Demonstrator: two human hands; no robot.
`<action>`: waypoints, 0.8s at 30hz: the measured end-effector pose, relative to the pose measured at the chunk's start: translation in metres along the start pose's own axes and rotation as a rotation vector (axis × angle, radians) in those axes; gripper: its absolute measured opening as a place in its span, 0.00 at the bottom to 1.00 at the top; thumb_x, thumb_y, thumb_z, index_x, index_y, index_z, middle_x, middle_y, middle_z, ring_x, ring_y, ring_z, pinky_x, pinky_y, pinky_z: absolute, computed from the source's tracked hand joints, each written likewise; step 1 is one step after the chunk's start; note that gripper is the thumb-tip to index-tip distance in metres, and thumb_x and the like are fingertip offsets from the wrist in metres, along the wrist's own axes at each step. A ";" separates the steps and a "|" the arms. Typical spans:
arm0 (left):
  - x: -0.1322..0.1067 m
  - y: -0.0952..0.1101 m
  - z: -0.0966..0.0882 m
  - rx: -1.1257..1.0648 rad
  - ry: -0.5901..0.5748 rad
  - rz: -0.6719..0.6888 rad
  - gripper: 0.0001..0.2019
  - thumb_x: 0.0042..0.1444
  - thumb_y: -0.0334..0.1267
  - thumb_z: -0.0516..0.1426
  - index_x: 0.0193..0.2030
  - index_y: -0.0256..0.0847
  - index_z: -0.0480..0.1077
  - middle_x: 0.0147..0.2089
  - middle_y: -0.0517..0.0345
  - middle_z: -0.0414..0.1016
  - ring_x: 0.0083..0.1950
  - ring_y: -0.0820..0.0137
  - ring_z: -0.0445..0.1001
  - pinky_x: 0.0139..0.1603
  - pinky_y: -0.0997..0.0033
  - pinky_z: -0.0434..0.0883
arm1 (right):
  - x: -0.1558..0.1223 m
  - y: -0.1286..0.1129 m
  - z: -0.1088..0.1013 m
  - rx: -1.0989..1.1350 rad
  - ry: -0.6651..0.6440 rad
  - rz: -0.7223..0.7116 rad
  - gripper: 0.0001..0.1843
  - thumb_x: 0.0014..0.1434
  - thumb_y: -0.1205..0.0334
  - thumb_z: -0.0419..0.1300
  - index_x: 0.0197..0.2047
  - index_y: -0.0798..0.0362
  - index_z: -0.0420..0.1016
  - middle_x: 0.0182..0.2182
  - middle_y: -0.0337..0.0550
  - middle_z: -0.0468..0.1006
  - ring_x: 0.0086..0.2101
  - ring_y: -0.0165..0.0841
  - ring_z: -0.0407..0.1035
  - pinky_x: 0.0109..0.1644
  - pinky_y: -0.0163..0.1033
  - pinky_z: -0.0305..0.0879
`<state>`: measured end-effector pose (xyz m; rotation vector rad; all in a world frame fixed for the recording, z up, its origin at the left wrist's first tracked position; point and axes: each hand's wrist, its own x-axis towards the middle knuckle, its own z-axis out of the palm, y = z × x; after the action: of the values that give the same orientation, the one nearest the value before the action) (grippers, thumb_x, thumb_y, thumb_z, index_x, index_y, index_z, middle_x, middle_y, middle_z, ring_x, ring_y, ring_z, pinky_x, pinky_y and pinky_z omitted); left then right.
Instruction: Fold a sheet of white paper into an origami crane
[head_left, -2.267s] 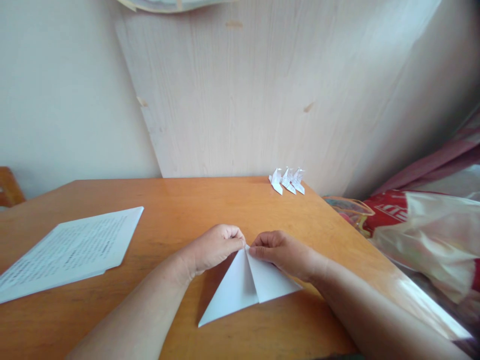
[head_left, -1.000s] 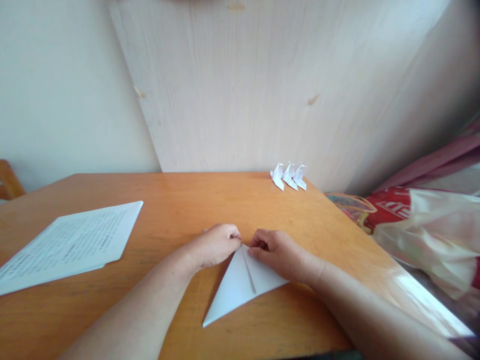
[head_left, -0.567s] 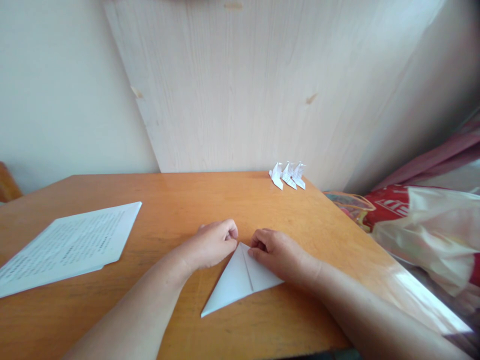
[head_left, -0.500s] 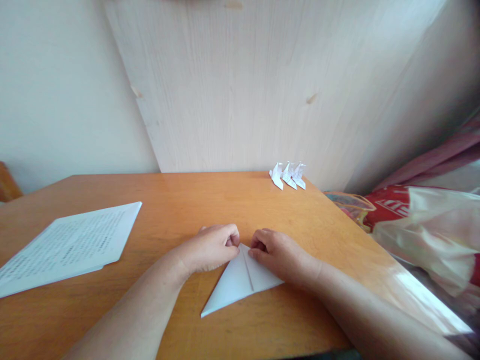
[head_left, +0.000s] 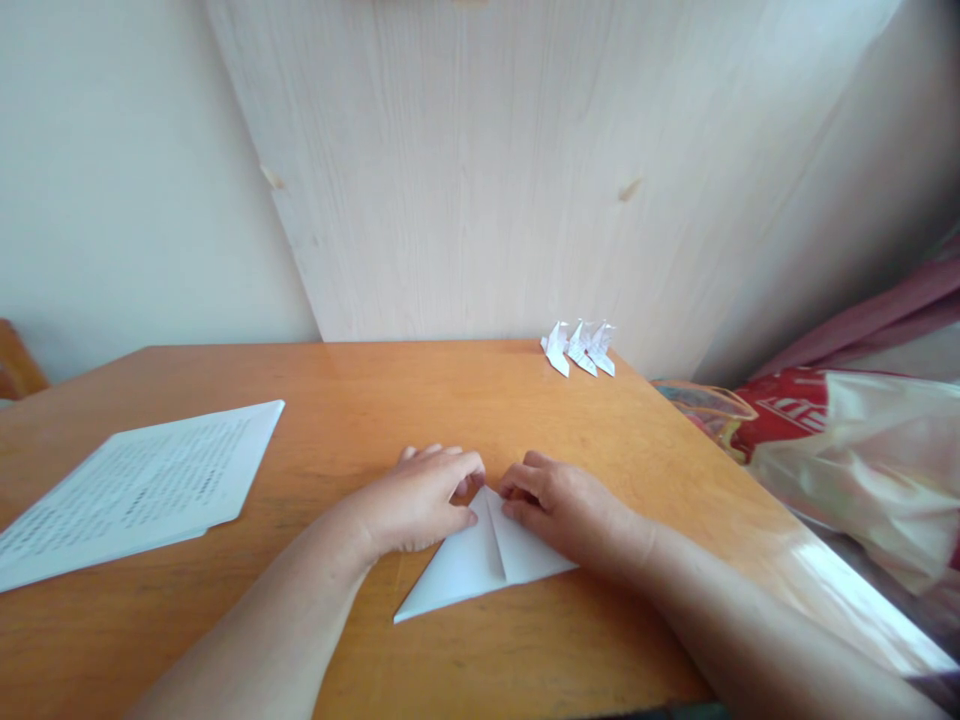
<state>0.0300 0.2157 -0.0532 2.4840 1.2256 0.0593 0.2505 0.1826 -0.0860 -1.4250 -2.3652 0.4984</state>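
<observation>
The left hand and the right hand are near each other, but they do not touch, and between them is the upper tip of a folded white paper. This paper has the shape of a triangle and lies on the wooden table, below and between the two hands, with its wide side toward the person. One line of fold goes down from near the tip to the wide side. The left hand has its thumb at the left sloping edge of the paper, while its forefinger is bent near the tip; a small gap is visible between this thumb and this finger, and the other fingers are loosely extended behind. The right hand is curled over the right part of the paper and covers some of it, with thumb and fingers close together near the upper edge; I cannot tell whether they pinch the paper or only press on it. To the left of the left hand, well apart, lie some printed sheets. Beyond the right hand, at the far edge of the table, three small folded paper figures stand in a row, in front of a pale panel. Farther to the right of the right hand are a red bag and a whitish plastic bag.
</observation>
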 end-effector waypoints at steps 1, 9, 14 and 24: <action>0.000 0.000 0.001 0.015 0.006 0.011 0.08 0.53 0.34 0.56 0.40 0.47 0.69 0.41 0.61 0.73 0.45 0.63 0.68 0.45 0.62 0.60 | 0.000 0.000 0.000 -0.002 -0.002 0.004 0.09 0.66 0.62 0.57 0.43 0.49 0.79 0.39 0.42 0.76 0.37 0.31 0.71 0.42 0.34 0.61; -0.003 0.003 0.002 0.154 0.048 0.073 0.06 0.57 0.36 0.55 0.39 0.48 0.73 0.42 0.57 0.72 0.48 0.60 0.68 0.45 0.61 0.60 | -0.002 -0.005 -0.005 -0.035 -0.001 -0.029 0.08 0.67 0.64 0.56 0.44 0.51 0.78 0.39 0.42 0.76 0.37 0.31 0.72 0.41 0.34 0.62; -0.004 0.006 0.002 0.166 0.076 0.088 0.07 0.61 0.39 0.55 0.36 0.46 0.74 0.40 0.56 0.73 0.46 0.61 0.68 0.45 0.61 0.60 | -0.008 -0.008 -0.006 -0.019 -0.013 -0.136 0.11 0.66 0.68 0.55 0.44 0.51 0.79 0.39 0.43 0.75 0.36 0.30 0.71 0.40 0.33 0.63; -0.003 0.004 0.003 0.160 0.088 0.088 0.08 0.61 0.41 0.55 0.41 0.51 0.76 0.41 0.57 0.75 0.46 0.60 0.69 0.45 0.60 0.61 | -0.020 -0.022 -0.025 0.076 -0.029 -0.237 0.18 0.64 0.49 0.62 0.52 0.49 0.74 0.44 0.43 0.76 0.43 0.36 0.70 0.47 0.40 0.65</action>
<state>0.0318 0.2099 -0.0544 2.6996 1.1987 0.0980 0.2539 0.1585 -0.0555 -1.0932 -2.4674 0.5410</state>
